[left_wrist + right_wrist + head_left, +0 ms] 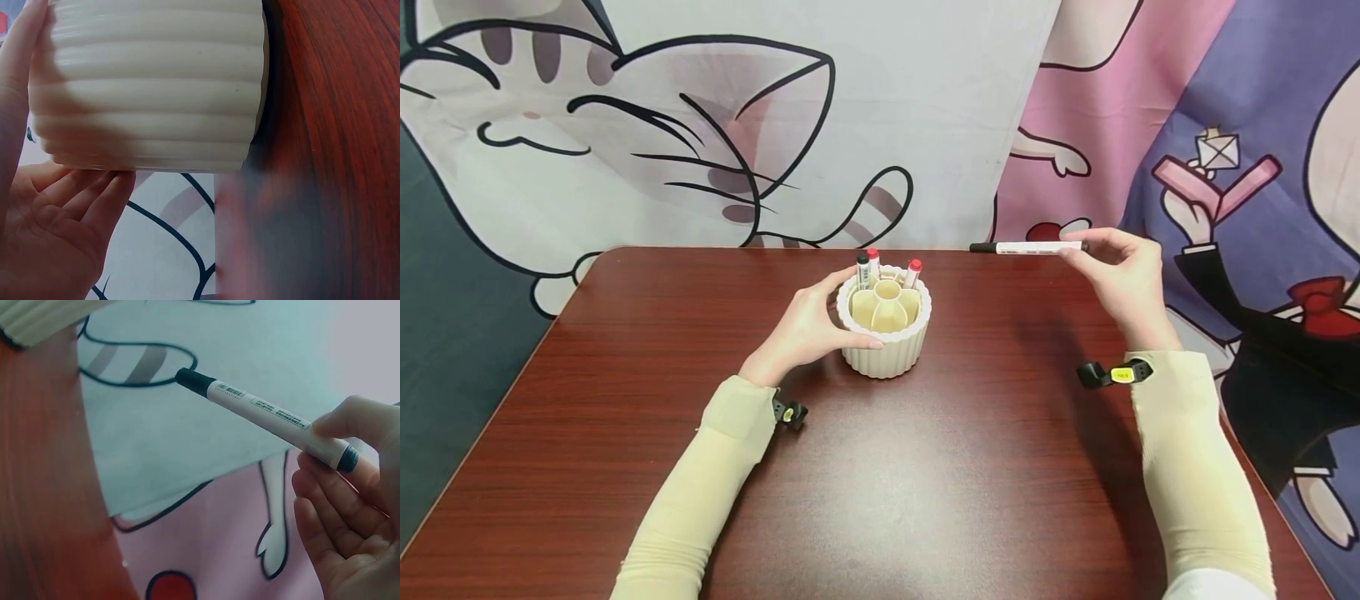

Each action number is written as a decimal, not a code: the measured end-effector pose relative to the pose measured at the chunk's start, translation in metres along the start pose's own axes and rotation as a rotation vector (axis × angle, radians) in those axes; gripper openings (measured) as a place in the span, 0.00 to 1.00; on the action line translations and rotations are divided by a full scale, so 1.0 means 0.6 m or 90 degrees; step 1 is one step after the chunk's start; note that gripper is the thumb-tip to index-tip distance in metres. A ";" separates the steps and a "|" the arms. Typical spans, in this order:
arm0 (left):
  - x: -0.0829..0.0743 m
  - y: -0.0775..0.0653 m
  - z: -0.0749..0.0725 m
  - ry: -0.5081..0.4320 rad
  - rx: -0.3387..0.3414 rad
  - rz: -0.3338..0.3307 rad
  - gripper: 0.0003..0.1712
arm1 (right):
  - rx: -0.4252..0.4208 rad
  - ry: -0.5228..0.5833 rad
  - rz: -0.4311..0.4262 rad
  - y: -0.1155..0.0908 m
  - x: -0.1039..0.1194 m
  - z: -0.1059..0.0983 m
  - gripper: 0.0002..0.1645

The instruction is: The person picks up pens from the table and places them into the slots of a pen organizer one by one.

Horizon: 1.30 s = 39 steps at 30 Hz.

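Note:
A cream ribbed pen holder (883, 360) stands on the table, divided inside into several compartments. In it are a black-capped marker (863, 273) and two red-capped ones, a left marker (874, 262) and a right marker (913, 273). My left hand (808, 323) grips the holder from its left side, thumb across the near rim; the left wrist view shows the fingers against its ribbed wall (150, 81). Off to the right, my right hand (1123, 279) pinches a white marker (1030, 247) near one end, between thumb and fingers. Its black cap (195, 382) points left, toward the holder.
The dark red-brown wooden table (887, 483) reaches back to a wall covering (940, 125) printed with a cartoon cat. A pink and purple cartoon cloth (1097, 108) hangs at the right. Each wrist wears a small black camera on a band.

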State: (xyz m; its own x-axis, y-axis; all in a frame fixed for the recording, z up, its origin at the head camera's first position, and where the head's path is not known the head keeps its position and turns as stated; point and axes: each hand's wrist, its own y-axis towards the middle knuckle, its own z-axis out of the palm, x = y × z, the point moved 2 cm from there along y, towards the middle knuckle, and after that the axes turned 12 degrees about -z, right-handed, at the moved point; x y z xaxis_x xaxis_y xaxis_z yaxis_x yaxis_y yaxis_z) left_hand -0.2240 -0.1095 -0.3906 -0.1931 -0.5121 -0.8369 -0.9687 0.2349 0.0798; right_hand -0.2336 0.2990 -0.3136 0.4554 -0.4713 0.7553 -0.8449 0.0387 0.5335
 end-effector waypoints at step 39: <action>0.000 0.001 0.000 0.004 -0.006 0.002 0.65 | 0.148 0.083 -0.149 -0.017 0.171 0.079 0.14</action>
State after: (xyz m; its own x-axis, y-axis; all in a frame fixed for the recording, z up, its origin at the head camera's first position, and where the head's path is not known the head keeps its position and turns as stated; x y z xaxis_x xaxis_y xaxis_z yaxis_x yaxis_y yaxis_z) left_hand -0.2247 -0.1096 -0.3904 -0.1973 -0.5158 -0.8336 -0.9695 0.2288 0.0879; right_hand -0.1914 0.2082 -0.2595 0.6640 -0.3262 0.6728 -0.7475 -0.2657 0.6089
